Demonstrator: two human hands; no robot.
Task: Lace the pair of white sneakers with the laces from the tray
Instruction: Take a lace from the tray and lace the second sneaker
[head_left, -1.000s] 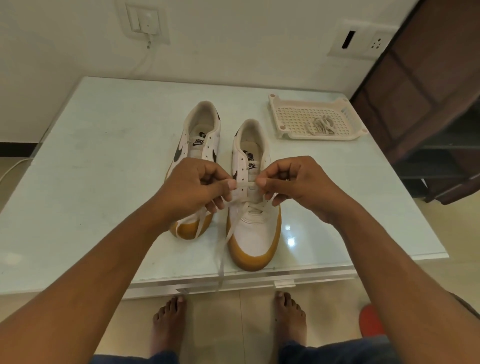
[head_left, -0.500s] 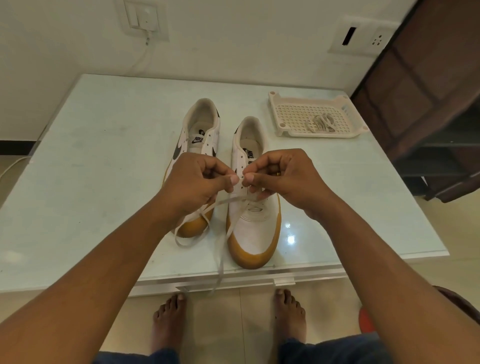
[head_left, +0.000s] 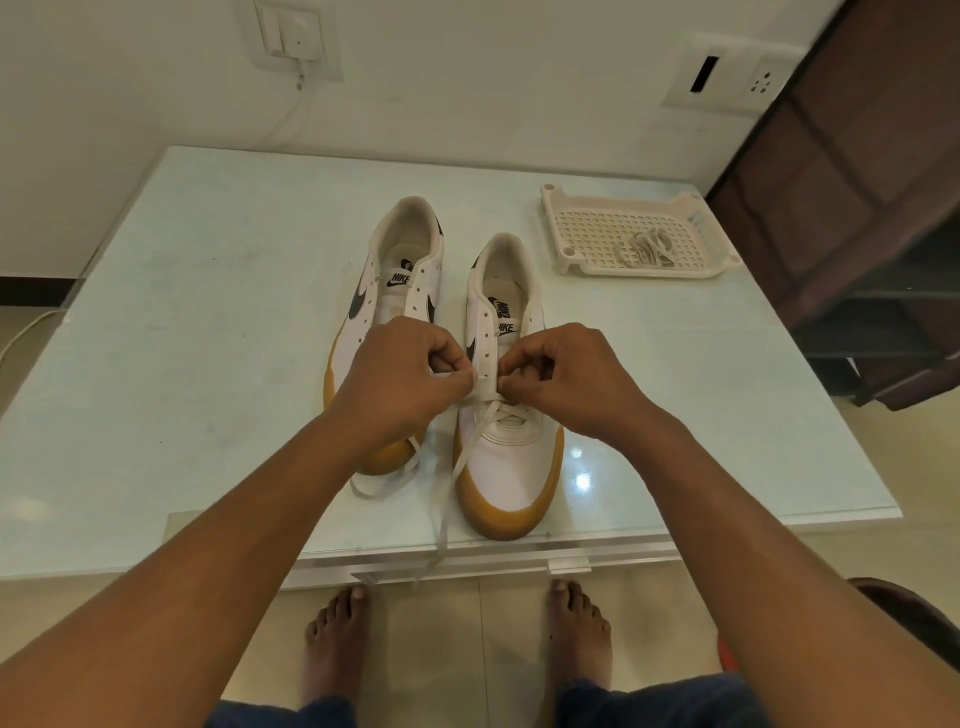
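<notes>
One white lace (head_left: 443, 519) goes through the lowest holes of the right sneaker (head_left: 511, 467). This shoe stands on the pale worktop (head_left: 208, 338) with its tan toe near the front edge. The left sneaker (head_left: 402, 260) stands just beside it, a bit farther back, and its holes have no lace in them. Both hands are over the right sneaker, close together. The left hand (head_left: 410, 379) has a tight grip on a flat bit of the lace, pinched between thumb and finger. The right hand (head_left: 566, 379) has a pinching grip on the lace too, right by the holes. Loose lace lies by the toes, and one end hangs over the front edge. At the back right, well apart from the shoes, sits a white tray (head_left: 553, 228) with a second lace (head_left: 647, 249) bunched up inside.
</notes>
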